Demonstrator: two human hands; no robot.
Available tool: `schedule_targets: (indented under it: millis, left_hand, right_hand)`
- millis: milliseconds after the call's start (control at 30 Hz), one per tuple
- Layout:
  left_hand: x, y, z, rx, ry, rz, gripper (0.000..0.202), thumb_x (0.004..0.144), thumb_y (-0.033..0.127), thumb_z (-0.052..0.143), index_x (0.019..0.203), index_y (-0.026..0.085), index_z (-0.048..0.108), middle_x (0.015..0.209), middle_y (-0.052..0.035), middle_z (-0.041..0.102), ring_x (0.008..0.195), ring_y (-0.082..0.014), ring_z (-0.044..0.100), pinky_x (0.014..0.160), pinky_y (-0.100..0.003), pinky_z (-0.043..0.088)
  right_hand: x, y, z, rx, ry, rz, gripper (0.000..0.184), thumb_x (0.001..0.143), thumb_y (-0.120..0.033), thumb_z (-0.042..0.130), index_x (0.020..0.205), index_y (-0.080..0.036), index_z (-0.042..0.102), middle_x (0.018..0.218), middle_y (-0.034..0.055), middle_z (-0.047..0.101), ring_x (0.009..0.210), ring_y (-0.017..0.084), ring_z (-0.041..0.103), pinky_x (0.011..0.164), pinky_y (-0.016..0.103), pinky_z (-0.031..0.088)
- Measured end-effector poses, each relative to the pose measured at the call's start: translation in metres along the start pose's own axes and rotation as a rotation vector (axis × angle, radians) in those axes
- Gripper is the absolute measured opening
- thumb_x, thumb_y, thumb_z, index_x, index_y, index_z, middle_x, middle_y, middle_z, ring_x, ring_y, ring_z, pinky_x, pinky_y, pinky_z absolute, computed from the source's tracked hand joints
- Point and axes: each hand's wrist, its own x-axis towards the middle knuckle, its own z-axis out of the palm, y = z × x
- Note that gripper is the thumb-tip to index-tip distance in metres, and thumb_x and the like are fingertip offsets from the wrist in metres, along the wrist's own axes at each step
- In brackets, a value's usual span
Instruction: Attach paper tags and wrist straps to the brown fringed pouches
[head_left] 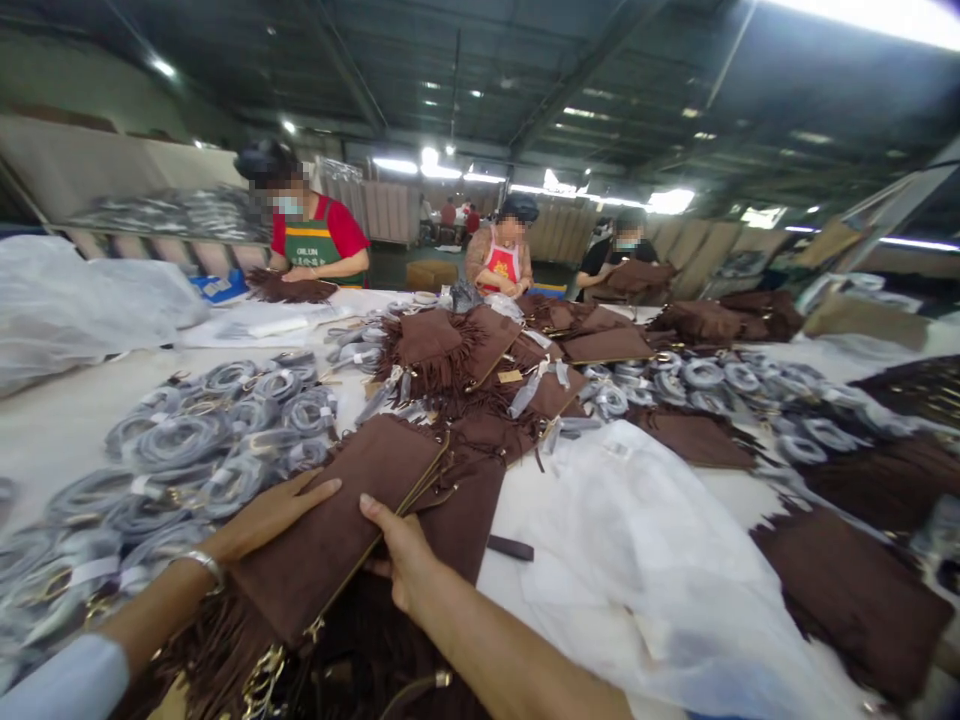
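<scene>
A flat brown suede-like fringed bag (337,515), with a gold zipper along its right edge, lies tilted between my hands. My left hand (274,515) is at its left edge, thumb resting on the face and the other fingers partly hidden by the edge. At the zipper side, my right hand (409,555) pinches the bag, thumb on top and fingers underneath. Below it are more brown bags with dark fringe (217,650) and a gold chain clasp (262,685).
Coiled grey wrapped straps (187,440) cover the table's left side. Brown bags (435,340) are heaped ahead, with white plastic sheeting (637,540) at right. A brown bag (855,590) lies farther right. Three co-workers (322,245) are across the table, one handling a fringed bag (292,288).
</scene>
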Motion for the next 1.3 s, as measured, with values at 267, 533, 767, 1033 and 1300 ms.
schedule_targets:
  millis: [267,533,767,1033,1300]
  left_hand:
    - [-0.029,0.056,-0.041,-0.433,-0.034,-0.197,0.077,0.081,0.071,0.044,0.119,0.006,0.059,0.112,-0.0133,0.069,0.093,-0.0298,0.067,0.088,-0.041,0.052]
    - [-0.029,0.114,-0.067,0.089,0.189,0.087,0.075,0.085,0.071,0.033,0.122,0.011,0.059,0.127,-0.0093,0.061,0.115,-0.0317,0.054,0.105,-0.047,0.033]
    - [-0.006,0.088,0.024,0.073,0.032,0.076,0.072,0.089,0.065,0.023,0.133,0.015,0.049,0.139,-0.0105,0.050,0.128,-0.0288,0.045,0.110,-0.039,0.031]
    - [-0.009,0.104,0.039,0.128,0.080,0.116,0.075,0.088,0.068,0.025,0.136,0.013,0.043,0.139,-0.0167,0.049,0.127,-0.0331,0.046,0.107,-0.045,0.031]
    - [-0.028,0.139,0.093,0.332,0.211,0.037,0.080,0.088,0.067,0.024,0.141,0.008,0.036,0.113,-0.0241,0.061,0.102,-0.0371,0.059,0.083,-0.045,0.046]
  right_hand:
    - [-0.011,-0.057,0.033,0.024,-0.121,-0.127,0.047,0.058,-0.039,0.082,0.096,-0.017,0.065,0.093,0.0043,0.071,0.082,0.019,0.065,0.064,0.030,0.055]
    - [-0.036,-0.098,0.008,0.068,-0.243,-0.256,0.043,0.062,-0.044,0.079,0.095,-0.018,0.068,0.090,0.0019,0.072,0.074,0.017,0.064,0.065,0.031,0.055]
    - [-0.003,-0.065,-0.056,0.044,-0.099,-0.131,0.045,0.064,-0.044,0.079,0.099,-0.019,0.066,0.097,0.0044,0.072,0.085,0.019,0.066,0.071,0.033,0.056]
    - [-0.003,-0.066,-0.078,0.090,-0.103,-0.151,0.043,0.071,-0.041,0.074,0.106,-0.019,0.066,0.105,0.0063,0.072,0.092,0.022,0.067,0.078,0.034,0.056]
    - [-0.014,-0.073,-0.137,-0.285,0.135,-0.066,0.055,0.071,-0.057,0.068,0.110,-0.019,0.067,0.113,0.0086,0.070,0.113,0.028,0.060,0.100,0.044,0.046]
